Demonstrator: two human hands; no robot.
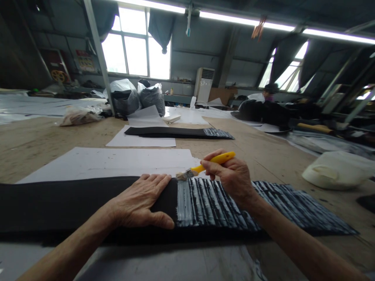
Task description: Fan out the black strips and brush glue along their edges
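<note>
A long stack of black strips (73,199) lies across the table, its right part fanned out in steps and streaked with a white coating (216,203). My left hand (143,201) rests flat on the black part, thumb spread, just left of the coated edge. Held in my right hand (230,175) is a brush with a yellow handle (224,157). Its bristles (182,175) touch the far edge of the stack, at the left end of the white area. White paper (131,160) lies under and behind the stack.
Farther back, a smaller black stack (170,132) with a whitened right end lies on paper. A white plastic container (336,170) stands at the right. Filled plastic bags (150,97) and a post (101,58) are behind. A person (268,93) is in the right background.
</note>
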